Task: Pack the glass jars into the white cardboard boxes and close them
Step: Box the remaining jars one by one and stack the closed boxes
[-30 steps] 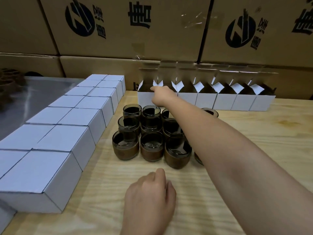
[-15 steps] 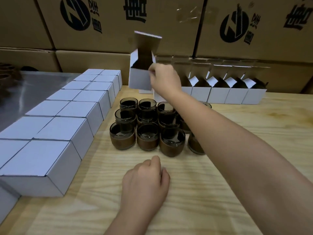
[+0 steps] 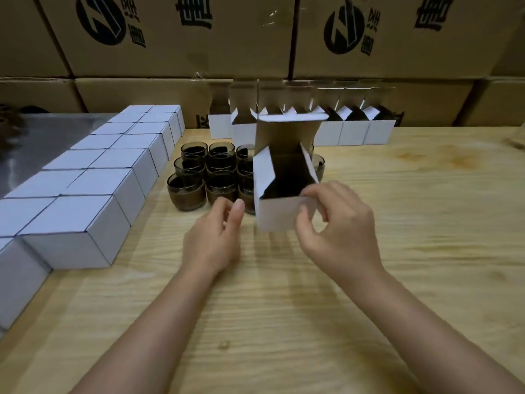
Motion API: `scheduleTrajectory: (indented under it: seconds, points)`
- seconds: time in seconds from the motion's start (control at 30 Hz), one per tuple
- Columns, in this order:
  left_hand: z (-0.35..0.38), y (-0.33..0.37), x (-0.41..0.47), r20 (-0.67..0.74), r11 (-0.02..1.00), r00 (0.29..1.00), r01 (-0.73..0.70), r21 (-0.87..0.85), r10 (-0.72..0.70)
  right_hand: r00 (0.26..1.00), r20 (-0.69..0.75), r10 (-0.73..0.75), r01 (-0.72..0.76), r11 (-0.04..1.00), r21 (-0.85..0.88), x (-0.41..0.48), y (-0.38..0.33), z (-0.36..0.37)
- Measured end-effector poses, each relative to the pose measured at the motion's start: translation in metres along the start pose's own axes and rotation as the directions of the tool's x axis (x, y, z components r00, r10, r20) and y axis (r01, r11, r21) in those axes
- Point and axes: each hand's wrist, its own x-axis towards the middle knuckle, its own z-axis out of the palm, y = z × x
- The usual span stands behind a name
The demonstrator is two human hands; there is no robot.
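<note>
At your far left, closed white boxes [image 3: 85, 200] sit in two rows running away from you, beside a metal surface [image 3: 42, 132]. Just right of them, on the wooden table [image 3: 426, 223], the glass jars [image 3: 186, 190] stand upright in a tight cluster, mouths up.

Your left hand [image 3: 213, 240] hovers just in front of the cluster's front row, fingers loosely curled and holding nothing. Whether its fingertips touch a jar cannot be told.

Immediately right of it is the open box [image 3: 279, 214], which hides the right side of the cluster. Its mouth faces up, its lid flap [image 3: 287, 135] stands tall on the far side, and its two side flaps splay outward. Your right hand [image 3: 338, 226] pinches the near wall of that box at its top right corner, thumb in front and fingers over the rim.

Behind, against stacked brown cartons [image 3: 241, 38], a row of more open boxes [image 3: 355, 132] stands with flaps up.

The coming move likely turns on this: the nearest jar lies just beyond your free left hand, which is closer to the jars than your right. The box mouth is right beside that jar, to its right.
</note>
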Motion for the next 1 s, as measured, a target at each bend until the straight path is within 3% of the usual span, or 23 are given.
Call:
scheduleTrajectory:
  seconds: [0.13,0.3,0.6,0.8,1.0]
  points:
    - [0.0,-0.002,0.0,0.037,0.988,0.996,-0.073,-0.134,0.078,0.995,0.068,0.076,-0.078,0.997,0.028,-0.019,0.003,0.006]
    - [0.002,-0.005,-0.001,0.195,0.933,0.966,-0.096,-0.348,0.172,0.982,0.143,0.125,-0.143,0.982,0.127,-0.025,0.011,0.016]
    - [-0.002,0.0,-0.003,0.3,0.92,0.92,-0.133,-0.369,0.253,0.99,0.125,-0.065,0.037,0.977,0.209,-0.035,0.025,0.017]
    - [-0.001,-0.003,-0.002,0.3,0.923,0.918,-0.144,-0.358,0.259,0.994,-0.011,-0.105,0.105,0.981,0.165,-0.031,0.029,0.017]
    - [-0.001,-0.004,-0.004,0.267,0.913,0.918,-0.187,-0.362,0.294,0.989,-0.138,0.049,-0.03,0.99,0.14,-0.028,0.038,0.018]
